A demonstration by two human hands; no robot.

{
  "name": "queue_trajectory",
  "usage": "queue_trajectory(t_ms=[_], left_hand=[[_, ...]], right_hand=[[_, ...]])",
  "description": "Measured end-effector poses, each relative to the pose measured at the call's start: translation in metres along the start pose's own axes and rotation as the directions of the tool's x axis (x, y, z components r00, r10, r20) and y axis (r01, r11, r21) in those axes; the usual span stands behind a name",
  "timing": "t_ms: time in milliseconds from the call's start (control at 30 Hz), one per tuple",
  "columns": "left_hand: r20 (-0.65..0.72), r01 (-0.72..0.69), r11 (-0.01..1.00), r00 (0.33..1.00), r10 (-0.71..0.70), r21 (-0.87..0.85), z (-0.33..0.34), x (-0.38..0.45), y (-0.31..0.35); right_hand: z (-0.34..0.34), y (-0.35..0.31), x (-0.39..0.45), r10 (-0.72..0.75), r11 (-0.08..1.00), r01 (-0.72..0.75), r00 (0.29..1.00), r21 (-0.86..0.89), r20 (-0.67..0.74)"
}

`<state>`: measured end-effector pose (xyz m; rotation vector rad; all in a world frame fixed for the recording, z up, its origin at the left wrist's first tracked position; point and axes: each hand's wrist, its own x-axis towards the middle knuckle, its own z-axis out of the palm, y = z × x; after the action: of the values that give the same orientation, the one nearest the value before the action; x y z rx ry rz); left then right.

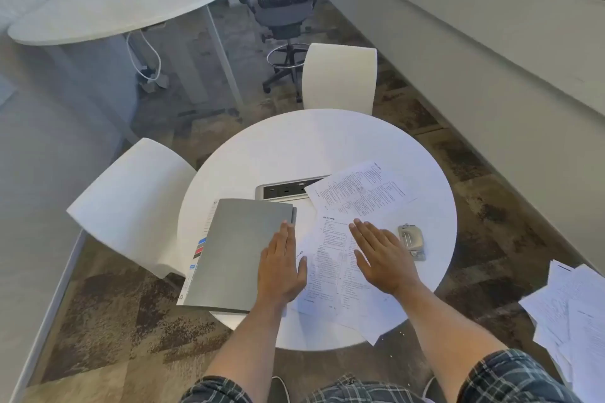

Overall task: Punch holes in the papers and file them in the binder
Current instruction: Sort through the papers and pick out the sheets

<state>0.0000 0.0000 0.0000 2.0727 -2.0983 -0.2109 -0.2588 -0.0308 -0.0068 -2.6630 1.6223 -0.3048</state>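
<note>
Both hands lie flat, fingers straight: left hand point(284, 267) on the binder point(240, 255), right hand point(381, 257) on the papers point(330, 258); hole punch point(412, 240) just beyond my right, long axis running away from me.

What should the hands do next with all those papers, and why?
Probably gather the loose papers into one neat stack. They lie fanned out on the round table, both the left hand and right hand are flat and hold nothing, the hole punch sits untouched, and the grey binder is closed.
</note>
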Motion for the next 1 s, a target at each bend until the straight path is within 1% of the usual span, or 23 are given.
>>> queue_trajectory(t_ms=[100, 167, 233, 300, 400, 500, 600, 700, 833, 933, 1000], left_hand=[[0.135, 0.05, 0.999, 0.989, -0.051, 0.006, 0.01, -0.01, 0.003], [0.239, 0.112, 0.994, 0.965, -0.109, 0.0, 0.02, -0.018, 0.005], [0.32, 0.163, 0.987, 0.935, -0.15, -0.014, 0.027, -0.022, 0.007], [0.385, 0.21, 0.977, 0.904, -0.185, -0.023, 0.033, -0.024, 0.008], [0.435, 0.304, 0.948, 0.869, -0.237, -0.09, 0.039, -0.028, 0.01], [0.434, 0.363, 0.921, 0.859, -0.273, -0.139, 0.04, -0.029, 0.012], [0.451, 0.437, 0.882, 0.833, -0.322, -0.177, 0.04, -0.027, 0.016], [0.457, 0.535, 0.804, 0.802, -0.385, -0.261, 0.04, -0.022, 0.02], [0.474, 0.652, 0.653, 0.747, -0.467, -0.385, 0.044, -0.018, 0.018], [0.525, 0.723, 0.54, 0.687, -0.502, -0.43, 0.047, -0.018, 0.014], [0.545, 0.74, 0.503, 0.671, -0.503, -0.447, 0.049, -0.017, 0.013]], right_hand=[[0.001, -0.005, -0.008, 0.015, 0.999, -0.017, 0.998, 0.04, 0.059], [0.01, -0.008, -0.017, 0.073, 0.997, -0.076, 0.99, 0.02, 0.117], [0.021, -0.008, -0.023, 0.124, 0.991, -0.131, 0.969, 0.02, 0.212], [0.03, -0.006, -0.028, 0.16, 0.985, -0.174, 0.919, 0.008, 0.361], [0.036, -0.005, -0.03, 0.178, 0.981, -0.193, 0.88, -0.012, 0.44], [0.039, -0.003, -0.031, 0.186, 0.978, -0.211, 0.842, -0.01, 0.506], [0.043, -0.002, -0.034, 0.175, 0.975, -0.22, 0.802, 0.01, 0.571], [0.045, 0.0, -0.038, 0.158, 0.976, -0.215, 0.779, 0.022, 0.606], [0.043, 0.003, -0.035, 0.153, 0.974, -0.223, 0.762, 0.034, 0.629], [0.041, 0.005, -0.034, 0.144, 0.971, -0.231, 0.754, 0.053, 0.641], [0.043, 0.006, -0.036, 0.138, 0.973, -0.225, 0.75, 0.054, 0.647]])
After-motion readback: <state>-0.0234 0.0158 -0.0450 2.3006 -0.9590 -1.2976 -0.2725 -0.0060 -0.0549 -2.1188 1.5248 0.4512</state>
